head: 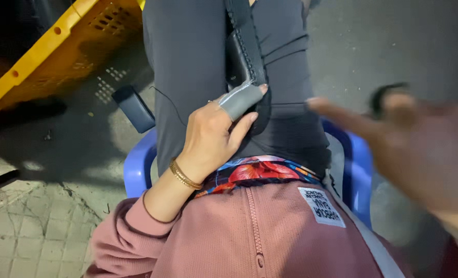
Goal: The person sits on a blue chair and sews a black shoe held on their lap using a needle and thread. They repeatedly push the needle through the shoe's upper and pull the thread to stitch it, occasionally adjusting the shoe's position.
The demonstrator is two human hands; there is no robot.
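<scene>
sitting over grey concrete floor on a blue plastic chair, pressing the black pouch flat against the lap with loosely curled left hand, keeping blurred right hand open, empty, steadying slowly.

Right hand motion-blurred, perhaps open; yellow crate cut off at top edge.
</scene>
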